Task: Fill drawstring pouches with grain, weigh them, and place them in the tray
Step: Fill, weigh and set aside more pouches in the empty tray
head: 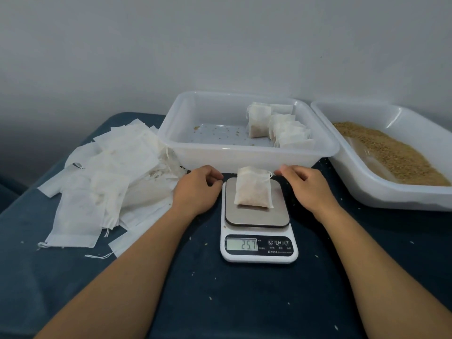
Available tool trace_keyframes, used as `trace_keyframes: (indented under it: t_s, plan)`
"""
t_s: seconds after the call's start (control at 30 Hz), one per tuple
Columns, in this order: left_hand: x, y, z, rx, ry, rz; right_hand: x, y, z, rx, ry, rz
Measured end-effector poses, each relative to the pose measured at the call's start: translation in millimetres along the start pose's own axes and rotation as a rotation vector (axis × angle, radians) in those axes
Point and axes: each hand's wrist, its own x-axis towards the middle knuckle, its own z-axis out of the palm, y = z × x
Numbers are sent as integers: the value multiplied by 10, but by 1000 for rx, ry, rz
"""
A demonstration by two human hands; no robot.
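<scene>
Left hand [195, 189] sits just left of the scale [258, 221], fingers loosely curled, gripping nothing — fingertips near the platform's left rear corner; whether they touch it I can't tell. Right hand [305, 185] mirrors it on the right side, fingers relaxed and half curled, also gripping nothing. Its fingertips are just beside the drawstring end of the pouch [254, 187], apart from it by a small gap.

The filled pouch lies between the two hands, on the rear half of the scale's steel platform, neck pointing away toward the tray, string hanging off its right top corner. Neither hand touches it. Display reads 25.7.

Straight behind the scale — the clear plastic tray [244, 155], front wall just beyond both sets of fingertips. Inside it, a row of filled pouches [286, 132] stands packed along the right side; a few loose grains scatter across its floor.

Left of the left hand, a loose pile of empty pouches [105, 177] spreads over the dark blue table [244, 302], strings trailing at the near edge. Right of the right hand, well apart, a second white bin [391, 196] holds the grain [386, 152], heaped toward its far side. Stray grains dot the table around the scale.
</scene>
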Motion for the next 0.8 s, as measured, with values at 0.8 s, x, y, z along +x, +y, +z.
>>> trace_keyframes:
  t_s: [0.8]
  plan:
    - [12,-34,16,-60,35,-38,29,-1327,-378,-481,-234,-153]
